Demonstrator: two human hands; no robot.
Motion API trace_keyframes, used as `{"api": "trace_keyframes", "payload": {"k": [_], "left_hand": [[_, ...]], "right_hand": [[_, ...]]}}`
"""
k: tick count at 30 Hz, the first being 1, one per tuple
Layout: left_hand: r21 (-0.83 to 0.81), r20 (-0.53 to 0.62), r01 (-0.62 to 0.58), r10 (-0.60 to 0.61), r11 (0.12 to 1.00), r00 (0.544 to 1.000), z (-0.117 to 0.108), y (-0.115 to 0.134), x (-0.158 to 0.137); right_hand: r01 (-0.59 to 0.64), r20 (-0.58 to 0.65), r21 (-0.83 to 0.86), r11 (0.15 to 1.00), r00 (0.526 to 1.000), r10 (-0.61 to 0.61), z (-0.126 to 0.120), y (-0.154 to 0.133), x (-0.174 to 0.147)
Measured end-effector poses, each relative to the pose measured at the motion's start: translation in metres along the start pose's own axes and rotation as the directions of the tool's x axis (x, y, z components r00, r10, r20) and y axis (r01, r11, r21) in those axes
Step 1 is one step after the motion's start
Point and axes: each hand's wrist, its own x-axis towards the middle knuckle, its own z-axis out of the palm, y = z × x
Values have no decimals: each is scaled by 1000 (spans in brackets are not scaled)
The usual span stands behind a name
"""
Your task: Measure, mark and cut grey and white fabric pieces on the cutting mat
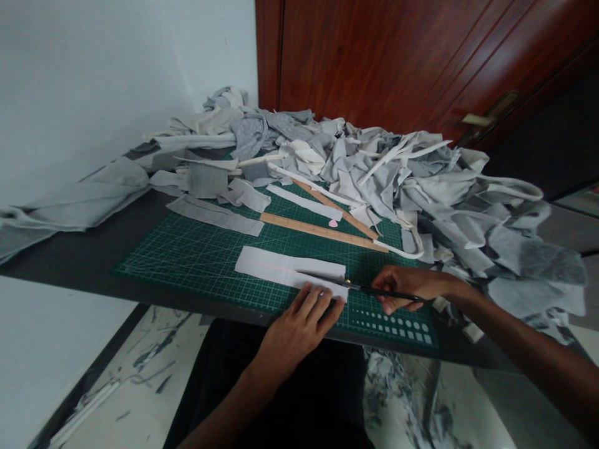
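Observation:
A white strip of fabric (264, 262) lies on the green cutting mat (187, 268), slit lengthwise from its right end to near its middle. A faint pinkish line runs along it ahead of the slit. My right hand (402, 287) is wrapped round the handles of black scissors (365, 289), whose blades reach left into the slit. My left hand (306, 318) lies with fingers spread on the near edge of the strip, pressing it to the mat beside the blades.
Wooden rulers (318, 231) lie beyond the strip, with a pink chalk piece (332, 223) by them. A grey fabric strip (215, 215) is at the left. A heap of grey and white scraps (365, 162) lines the table's back and right. Scraps litter the floor.

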Motion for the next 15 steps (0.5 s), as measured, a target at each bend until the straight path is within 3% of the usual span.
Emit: {"api": "trace_keyframes", "payload": {"k": [8, 11, 15], "left_hand": [[3, -7, 1, -1, 1000, 1000, 0, -1, 0], [-92, -7, 25, -26, 995, 1000, -6, -3, -4], [-258, -25, 232, -246, 938, 969, -26, -26, -20]], "right_hand": [[-17, 44, 30, 999, 999, 16, -2, -5, 1], [-13, 45, 19, 1000, 999, 12, -2, -4, 1], [-2, 38, 6, 1000, 999, 2, -2, -6, 0]]}}
